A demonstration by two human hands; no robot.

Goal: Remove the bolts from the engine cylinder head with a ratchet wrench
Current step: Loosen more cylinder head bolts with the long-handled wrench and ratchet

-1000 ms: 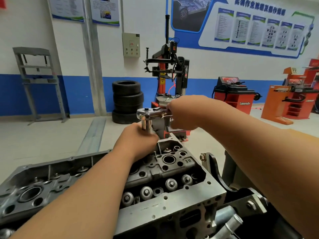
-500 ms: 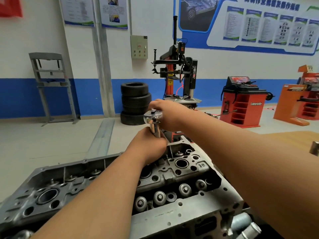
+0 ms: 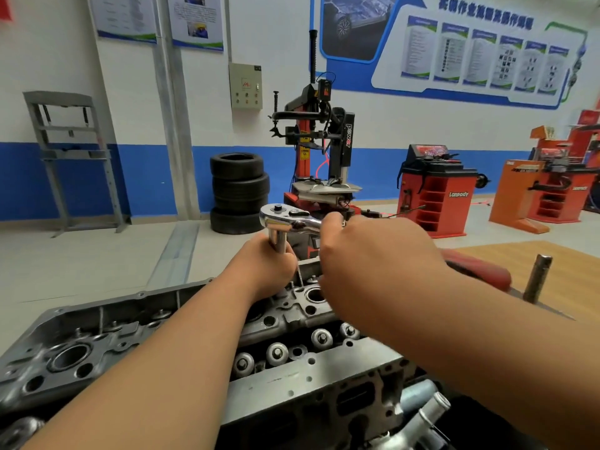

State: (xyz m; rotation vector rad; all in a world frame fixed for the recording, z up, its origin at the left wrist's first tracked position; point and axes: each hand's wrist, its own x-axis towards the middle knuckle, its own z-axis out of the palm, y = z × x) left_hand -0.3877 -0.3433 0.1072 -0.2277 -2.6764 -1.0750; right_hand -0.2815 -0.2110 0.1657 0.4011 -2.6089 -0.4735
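Our left hand (image 3: 266, 264) is curled tight round the upright chrome extension bar (image 3: 277, 240) just under the head of the ratchet wrench (image 3: 285, 219). Our right hand (image 3: 373, 251), at 3 o'clock from it, is closed over the wrench handle, which it hides. The bar runs down behind the left fingers to the engine cylinder head (image 3: 97, 336). We cannot see the bolt it sits on.

The long trough along the near side of the cylinder head holds a row of round valve spring caps (image 3: 277, 354). At 3 o'clock from the hands a steel pin (image 3: 539, 277) stands upright.

At 12 o'clock stands a tyre changer (image 3: 321, 141) with "power" on its column. At 11 o'clock from the hands is a stack of tyres (image 3: 238, 193). At 2 o'clock the red wheel balancer (image 3: 435, 190) reads "Lanbody", and we cannot make out what lies in its open shelves.

The floor (image 3: 81, 254) is pale grey. The white wall has a blue band (image 3: 146, 180) along its foot, a grey control box (image 3: 245, 86) and display boards (image 3: 470, 50) whose writing is too blurred to read. A grey steel frame (image 3: 71, 157) stands at 10 o'clock.
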